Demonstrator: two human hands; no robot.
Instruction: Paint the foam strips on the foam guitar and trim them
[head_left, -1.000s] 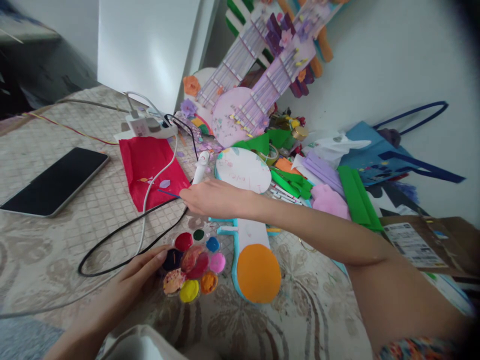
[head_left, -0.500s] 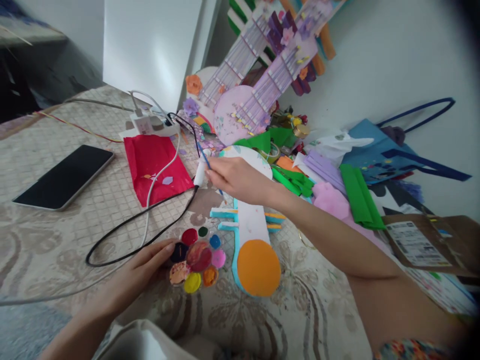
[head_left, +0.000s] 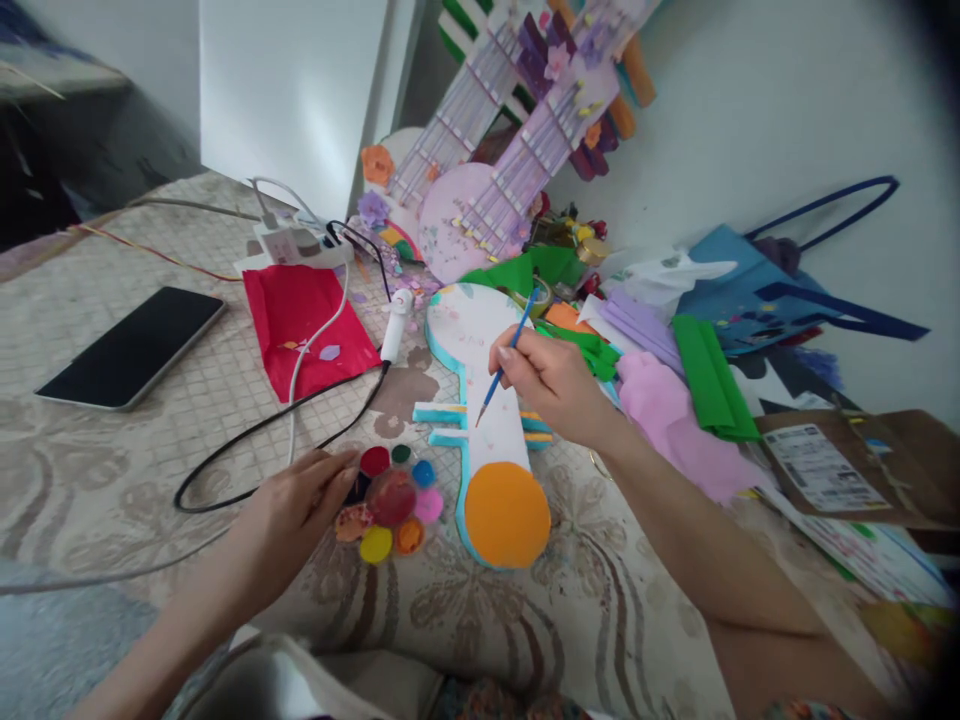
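Observation:
My right hand (head_left: 551, 385) pinches a thin blue paintbrush (head_left: 490, 395), tip pointing down over the white neck of a pipa-shaped cutout (head_left: 471, 325). This cutout has turquoise edges, small side pegs tipped with orange, and an orange disc (head_left: 508, 515) at its near end. Faint pastel marks show on its white face. Beside it on the left lies a flower-shaped paint palette (head_left: 391, 497) with several coloured wells around a reddish centre. The fingers of my left hand (head_left: 304, 500) are closed at its left edge, covering part of the dark well.
A white glue gun (head_left: 397, 325) stands behind the palette, its black cord looping left. Red paper (head_left: 311, 330) and a black phone (head_left: 133, 345) lie at left. Decorated instrument models (head_left: 480, 200) lean at the back. Felt, a blue bag (head_left: 727, 290) and a cardboard parcel (head_left: 847, 465) crowd the right.
My right hand has moved right and towards me with the paintbrush, from near the glue gun to over the cutout's neck. My left hand stays at the palette; the view has shifted slightly.

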